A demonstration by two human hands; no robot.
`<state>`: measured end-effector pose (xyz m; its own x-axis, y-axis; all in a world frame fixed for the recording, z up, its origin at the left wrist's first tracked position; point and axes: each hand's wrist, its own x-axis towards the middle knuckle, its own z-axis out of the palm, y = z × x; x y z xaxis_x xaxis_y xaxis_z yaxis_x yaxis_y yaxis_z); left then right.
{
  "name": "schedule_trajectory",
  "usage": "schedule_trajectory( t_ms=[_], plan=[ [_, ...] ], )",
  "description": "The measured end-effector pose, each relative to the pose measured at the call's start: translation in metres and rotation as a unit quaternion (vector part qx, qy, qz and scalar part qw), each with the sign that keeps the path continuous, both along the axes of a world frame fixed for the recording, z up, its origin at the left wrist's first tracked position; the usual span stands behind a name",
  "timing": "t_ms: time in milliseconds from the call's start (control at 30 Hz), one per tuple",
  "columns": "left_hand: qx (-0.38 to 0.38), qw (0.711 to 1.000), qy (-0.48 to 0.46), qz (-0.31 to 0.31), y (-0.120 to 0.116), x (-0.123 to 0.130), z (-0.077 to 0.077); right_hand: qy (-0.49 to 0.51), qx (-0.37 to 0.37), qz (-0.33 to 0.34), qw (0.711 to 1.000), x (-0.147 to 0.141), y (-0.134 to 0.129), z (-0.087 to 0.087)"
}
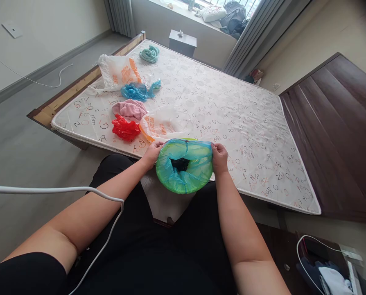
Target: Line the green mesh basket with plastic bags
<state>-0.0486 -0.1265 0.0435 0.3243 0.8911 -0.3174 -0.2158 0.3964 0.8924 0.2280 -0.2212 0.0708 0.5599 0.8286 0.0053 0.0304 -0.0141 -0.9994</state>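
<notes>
A thin blue plastic bag [198,149] is stretched over the rim of a round green bin [172,190] in front of my lap. Something dark shows through the opening in its middle; I cannot make out what it is. My left hand [153,153] pinches the bag at the rim's left side. At the right side, my right hand [220,157] grips the bag's edge between thumb and fingers. Just beyond the bin lies a white plastic bag with orange print [160,125], on the mattress [232,123]. A crumpled red plastic bag [125,128] rests to its left.
Further back on the mattress are a pink cloth [130,109], a crumpled blue bag [136,91], another white-and-orange bag [117,73] and a teal cloth [150,53]. A white cable [57,190] crosses over my left forearm. The dark headboard [336,143] stands at right.
</notes>
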Motion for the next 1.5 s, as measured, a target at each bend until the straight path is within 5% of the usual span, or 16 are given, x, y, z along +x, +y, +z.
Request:
schedule_trajectory(
  t_ms=[267, 433, 600, 900, 1100, 1200, 1500],
  plan=[
    [-0.022, 0.999, 0.025, -0.039, -0.004, 0.002, 0.002, 0.11, -0.117, 0.011, 0.987, 0.008, 0.01, -0.019],
    [-0.03, 0.998, 0.046, -0.031, -0.004, 0.002, -0.005, 0.081, -0.093, -0.043, 0.991, 0.01, 0.01, -0.027],
    [-0.072, 0.997, 0.023, 0.023, 0.001, 0.004, -0.02, 0.11, -0.152, -0.036, 0.982, 0.007, 0.008, -0.028],
    [-0.079, 0.991, -0.045, 0.1, 0.013, 0.002, -0.033, 0.121, -0.043, 0.073, 0.989, 0.0, -0.011, -0.014],
    [-0.082, 0.987, -0.056, 0.126, 0.015, 0.005, -0.04, 0.086, -0.124, 0.062, 0.987, 0.012, -0.025, -0.026],
    [-0.063, 0.992, -0.032, 0.102, 0.011, 0.006, -0.034, 0.096, -0.151, 0.017, 0.984, 0.014, -0.028, -0.029],
    [-0.085, 0.99, -0.008, -0.113, -0.003, 0.002, -0.014, 0.275, -0.224, -0.122, 0.927, 0.008, -0.022, -0.025]
  ],
)
